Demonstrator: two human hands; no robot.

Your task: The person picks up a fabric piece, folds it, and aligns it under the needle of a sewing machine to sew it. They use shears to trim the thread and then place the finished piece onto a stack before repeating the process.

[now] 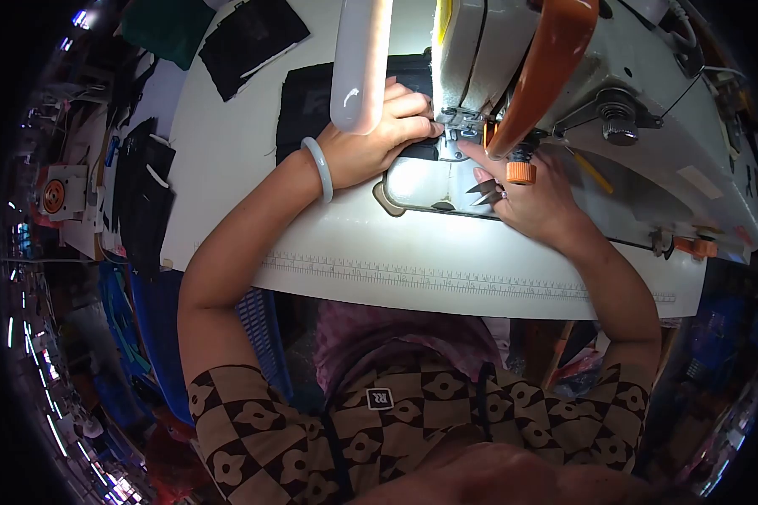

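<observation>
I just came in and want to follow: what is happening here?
A person works at a sewing machine. Their left hand rests on black cloth beside the presser foot; the right hand holds small snips, its index fingertip close to the foot. Another black piece lies farther back on the table.

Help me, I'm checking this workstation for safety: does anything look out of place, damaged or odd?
Nothing looks spilled or broken. One oddity: the right hand holds snips, blades bare, while a fingertip sits near the presser foot, which seems awkward. At far left, black pieces lie in an untidy pile.
</observation>
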